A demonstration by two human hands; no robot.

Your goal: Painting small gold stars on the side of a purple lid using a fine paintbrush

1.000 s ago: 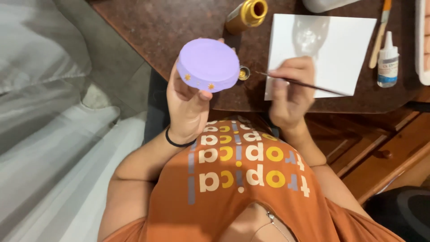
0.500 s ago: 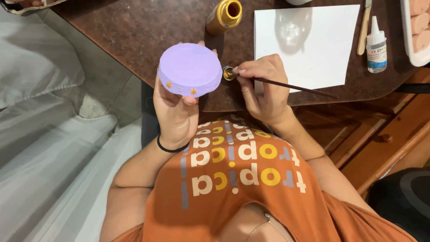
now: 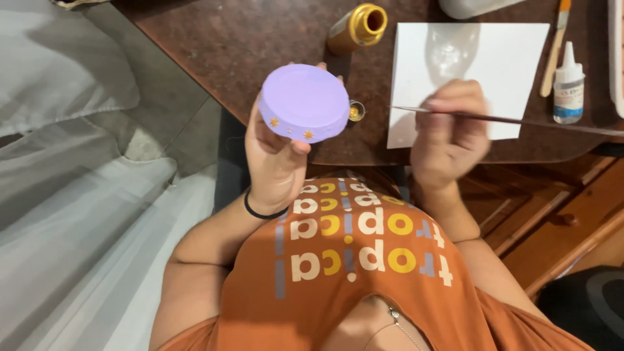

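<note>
Dark brown speckled table [image 3: 247, 39] w/ white sheet [image 3: 513, 58], gold bottle [image 3: 357, 27]. Left hand [image 3: 276, 153] gripping lilac round box [image 3: 304, 103] above table edge; right hand [image 3: 448, 133] pinching thin brush [image 3: 520, 121]. Grey fabric [image 3: 65, 195] at left.

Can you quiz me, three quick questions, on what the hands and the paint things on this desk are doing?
1. True or false: the left hand holds the lilac round lid above the desk edge.
2. What does the right hand hold? A) thin brush B) glue bottle C) gold paint bottle
3. What colour are the small marks on the lid's rim?

Key
1. True.
2. A; its tip points left, toward the lid.
3. Gold, star-like dots.
</note>
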